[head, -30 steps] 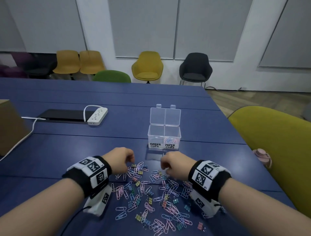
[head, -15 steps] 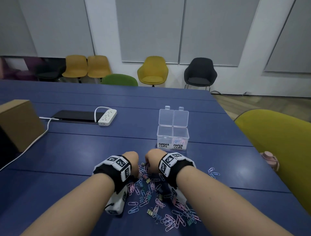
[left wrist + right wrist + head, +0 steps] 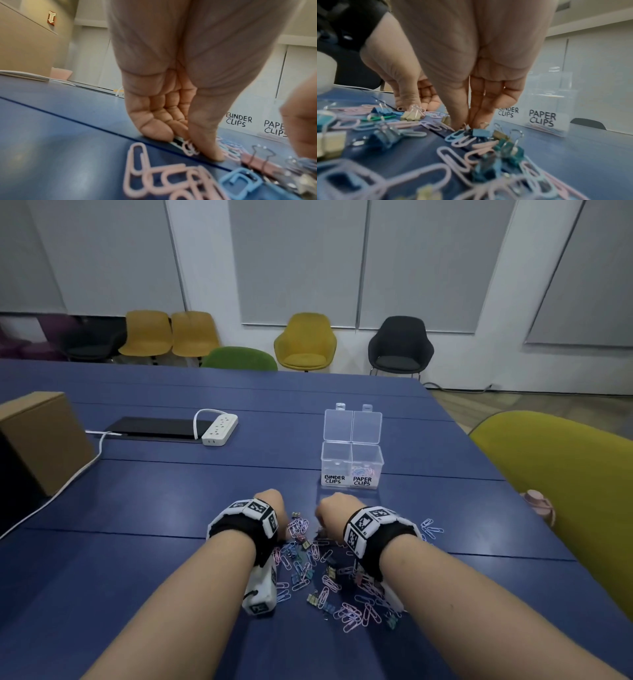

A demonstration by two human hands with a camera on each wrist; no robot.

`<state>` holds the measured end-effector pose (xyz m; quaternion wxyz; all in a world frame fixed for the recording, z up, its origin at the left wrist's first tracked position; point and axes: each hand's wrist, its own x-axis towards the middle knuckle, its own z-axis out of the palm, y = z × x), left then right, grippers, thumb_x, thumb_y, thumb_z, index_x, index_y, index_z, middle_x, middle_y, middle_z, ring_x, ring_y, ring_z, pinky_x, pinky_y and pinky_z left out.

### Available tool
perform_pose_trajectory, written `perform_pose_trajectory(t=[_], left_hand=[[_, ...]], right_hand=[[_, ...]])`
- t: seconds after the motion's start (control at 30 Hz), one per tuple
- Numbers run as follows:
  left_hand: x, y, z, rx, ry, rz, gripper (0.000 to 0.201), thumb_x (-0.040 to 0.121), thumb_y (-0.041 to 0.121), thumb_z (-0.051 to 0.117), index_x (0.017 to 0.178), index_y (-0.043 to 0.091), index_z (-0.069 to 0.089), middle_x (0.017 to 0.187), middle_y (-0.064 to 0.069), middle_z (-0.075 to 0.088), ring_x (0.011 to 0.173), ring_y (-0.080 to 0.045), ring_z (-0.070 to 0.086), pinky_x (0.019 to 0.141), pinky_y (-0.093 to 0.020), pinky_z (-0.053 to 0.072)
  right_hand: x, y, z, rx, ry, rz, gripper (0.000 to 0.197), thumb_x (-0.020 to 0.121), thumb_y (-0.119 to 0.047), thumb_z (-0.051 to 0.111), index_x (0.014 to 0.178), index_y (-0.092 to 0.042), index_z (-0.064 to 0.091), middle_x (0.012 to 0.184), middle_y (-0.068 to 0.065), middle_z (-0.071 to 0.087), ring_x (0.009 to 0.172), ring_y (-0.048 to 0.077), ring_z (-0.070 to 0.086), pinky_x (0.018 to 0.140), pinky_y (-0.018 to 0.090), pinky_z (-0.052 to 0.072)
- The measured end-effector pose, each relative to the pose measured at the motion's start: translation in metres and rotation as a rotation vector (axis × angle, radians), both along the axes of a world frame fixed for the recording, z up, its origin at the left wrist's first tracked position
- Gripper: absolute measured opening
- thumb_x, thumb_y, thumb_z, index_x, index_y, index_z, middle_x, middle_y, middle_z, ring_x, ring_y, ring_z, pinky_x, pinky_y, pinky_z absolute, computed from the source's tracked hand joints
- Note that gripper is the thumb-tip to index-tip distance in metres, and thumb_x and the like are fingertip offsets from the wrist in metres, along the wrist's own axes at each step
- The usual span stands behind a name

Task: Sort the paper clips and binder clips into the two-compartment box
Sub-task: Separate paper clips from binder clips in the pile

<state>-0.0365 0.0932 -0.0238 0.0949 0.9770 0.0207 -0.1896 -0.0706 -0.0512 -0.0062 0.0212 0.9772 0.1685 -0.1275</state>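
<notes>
The clear two-compartment box point(image 3: 352, 455) stands open beyond the pile, labelled BINDER CLIPS on the left and PAPER CLIPS on the right; the right side holds a few paper clips. Pastel paper clips point(image 3: 352, 613) and small binder clips point(image 3: 312, 599) lie mixed on the blue table. My left hand point(image 3: 273, 504) points down at the pile's far edge, thumb and fingertips point(image 3: 158, 133) pinching a pink paper clip point(image 3: 188, 149). My right hand point(image 3: 333, 509) is beside it, thumb and forefinger point(image 3: 476, 120) closing on a blue binder clip point(image 3: 480, 132).
A cardboard box point(image 3: 41, 440) stands at the left, with a white power strip point(image 3: 219, 429) and a dark flat device point(image 3: 154, 426) behind it. A yellow-green chair point(image 3: 561, 494) borders the table's right edge. A few stray paper clips point(image 3: 431, 528) lie right of my right wrist.
Both hands have drawn closer together at the far edge of the pile and lowered their fingertips onto clips. The head view has shifted, so the box sits further right.
</notes>
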Motion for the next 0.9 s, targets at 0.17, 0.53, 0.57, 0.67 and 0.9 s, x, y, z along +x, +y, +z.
perform_pose_trajectory(t=[0.17, 0.53, 0.57, 0.67, 0.9], left_hand=[[-0.006, -0.002, 0.001, -0.060, -0.030, 0.035, 0.037, 0.066, 0.031, 0.084, 0.094, 0.010, 0.073, 0.096, -0.006, 0.075, 0.091, -0.022, 0.071, 0.083, -0.034, 0.058], [-0.004, 0.010, -0.007, -0.231, -0.042, 0.037, 0.027, 0.074, 0.016, 0.078, 0.098, 0.007, 0.072, 0.099, -0.006, 0.073, 0.096, -0.022, 0.068, 0.088, -0.032, 0.055], [-0.005, 0.014, -0.007, -0.294, -0.037, 0.057, 0.025, 0.073, 0.016, 0.079, 0.096, 0.009, 0.072, 0.094, -0.006, 0.072, 0.092, -0.021, 0.067, 0.087, -0.031, 0.055], [-0.004, 0.026, -0.006, -0.421, -0.024, 0.065, 0.017, 0.071, 0.019, 0.081, 0.085, 0.016, 0.072, 0.078, 0.001, 0.070, 0.078, -0.015, 0.064, 0.079, -0.027, 0.053], [-0.008, 0.035, -0.003, -0.937, -0.006, 0.249, 0.013, 0.082, 0.005, 0.069, 0.079, 0.016, 0.063, 0.077, -0.005, 0.063, 0.065, -0.016, 0.059, 0.062, -0.024, 0.039]], right_hand=[[-0.003, -0.020, -0.002, 0.059, 0.037, -0.018, 0.022, 0.088, -0.005, 0.053, 0.103, -0.006, 0.069, 0.112, 0.014, 0.068, 0.103, 0.032, 0.062, 0.086, 0.034, 0.050], [-0.012, -0.055, 0.000, 1.150, 0.336, -0.346, 0.013, 0.083, -0.001, 0.067, 0.077, -0.009, 0.059, 0.078, 0.012, 0.070, 0.070, 0.015, 0.069, 0.056, 0.022, 0.049], [-0.016, -0.059, -0.001, 1.260, 0.352, -0.378, 0.016, 0.083, 0.002, 0.066, 0.075, -0.008, 0.057, 0.078, 0.014, 0.068, 0.067, 0.015, 0.070, 0.053, 0.021, 0.048], [-0.026, -0.068, -0.004, 1.484, 0.369, -0.445, 0.023, 0.082, 0.010, 0.062, 0.069, -0.006, 0.053, 0.078, 0.016, 0.067, 0.064, 0.015, 0.071, 0.048, 0.019, 0.049], [-0.039, -0.085, -0.012, 1.886, 0.466, -0.520, 0.031, 0.080, 0.018, 0.055, 0.062, -0.006, 0.047, 0.077, 0.013, 0.070, 0.069, 0.021, 0.071, 0.055, 0.023, 0.058]])
